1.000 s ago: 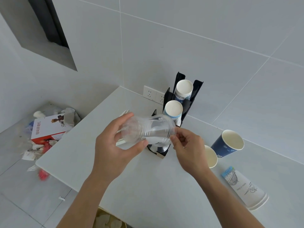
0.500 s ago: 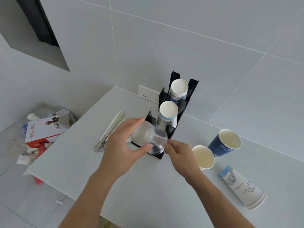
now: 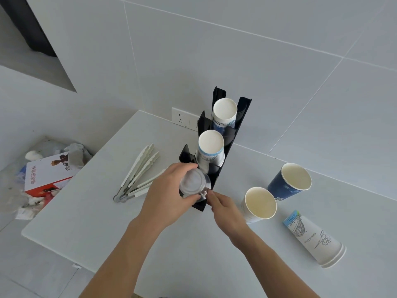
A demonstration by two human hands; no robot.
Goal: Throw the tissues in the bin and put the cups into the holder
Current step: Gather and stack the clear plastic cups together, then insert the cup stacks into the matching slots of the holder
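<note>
The left hand [image 3: 165,198] wraps its fingers and thumb around a clear plastic cup [image 3: 194,184], held base-up over the nearest slot of the black holder [image 3: 227,138]; the right hand [image 3: 225,208] pinches the cup's lower edge with its fingertips, just beside the holder's front end; the cup appears partly seated in that slot, though its rim is hidden. To finish this step well, I judge the cup should be kept in line with the slot and eased down evenly, the right hand steadying the light holder so it does not slide; thin plastic will buckle if squeezed hard. Behind it, 2 paper cups already sit in the holder; to the right stand a white cup [image 3: 258,204] and a blue cup [image 3: 289,181], with a printed cup [image 3: 313,237] lying on its side; its script is too small to read; tongs [image 3: 137,173] lie to the left.
</note>
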